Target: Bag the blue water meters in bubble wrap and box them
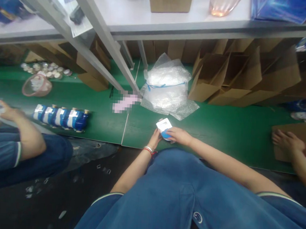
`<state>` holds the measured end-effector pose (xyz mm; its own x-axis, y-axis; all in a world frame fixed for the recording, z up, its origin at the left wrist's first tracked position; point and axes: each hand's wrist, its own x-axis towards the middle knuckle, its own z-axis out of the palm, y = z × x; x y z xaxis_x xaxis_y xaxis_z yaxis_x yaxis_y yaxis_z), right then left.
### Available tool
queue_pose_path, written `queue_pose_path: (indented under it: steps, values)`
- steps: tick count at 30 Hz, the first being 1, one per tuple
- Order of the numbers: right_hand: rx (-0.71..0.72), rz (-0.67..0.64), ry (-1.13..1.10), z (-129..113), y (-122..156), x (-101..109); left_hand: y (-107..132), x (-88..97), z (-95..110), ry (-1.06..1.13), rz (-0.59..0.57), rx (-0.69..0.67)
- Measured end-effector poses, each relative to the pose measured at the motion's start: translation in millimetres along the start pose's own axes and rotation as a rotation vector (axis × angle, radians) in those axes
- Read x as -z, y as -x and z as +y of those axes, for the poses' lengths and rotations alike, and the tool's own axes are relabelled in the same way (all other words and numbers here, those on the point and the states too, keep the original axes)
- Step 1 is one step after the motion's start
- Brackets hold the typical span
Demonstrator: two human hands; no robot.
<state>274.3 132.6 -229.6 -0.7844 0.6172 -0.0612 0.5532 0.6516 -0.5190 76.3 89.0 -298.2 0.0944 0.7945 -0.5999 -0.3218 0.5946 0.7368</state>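
Observation:
A small blue device with a white square top (164,126) sits at the near edge of the green table (219,129), held between both my hands. My left hand (154,138), with a red and white band at the wrist, grips it from the left. My right hand (179,135) closes over its blue body from the right. Just beyond lies a pile of clear bubble-wrap bags (166,87).
A row of blue and white devices (61,117) lies to the left near another person's arm (24,131). A second person's hand (287,141) rests on a cardboard box (302,137) at right. Open cardboard boxes (235,78) line the back under a white shelf (174,22). A pink bowl (37,85) stands at far left.

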Motion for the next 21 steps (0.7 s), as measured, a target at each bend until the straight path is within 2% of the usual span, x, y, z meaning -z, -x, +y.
queue_pose_path:
  steps: [3,5,9,14,19,21]
  values:
    - [-0.078,-0.109,-0.07,15.3,-31.8,33.2,-16.2,-1.8,9.6,0.048,0.021,0.028]
    - [-0.12,-0.176,-0.104,25.0,-49.1,48.2,-27.3,-5.9,13.8,0.043,0.043,0.055]
    - [-0.104,-0.213,-0.133,35.0,-56.2,57.9,-40.0,-11.8,15.5,-0.022,0.086,0.074]
    - [-0.133,-0.138,-0.192,27.2,-29.5,45.7,-38.6,-12.1,14.2,-0.017,0.085,0.061]
    - [-0.028,-0.021,-0.379,14.1,13.1,15.1,-28.9,-10.2,18.9,0.028,0.067,0.024]
    - [-0.162,0.087,-0.48,16.7,24.1,1.9,-26.8,-11.8,21.0,0.036,0.078,0.044]
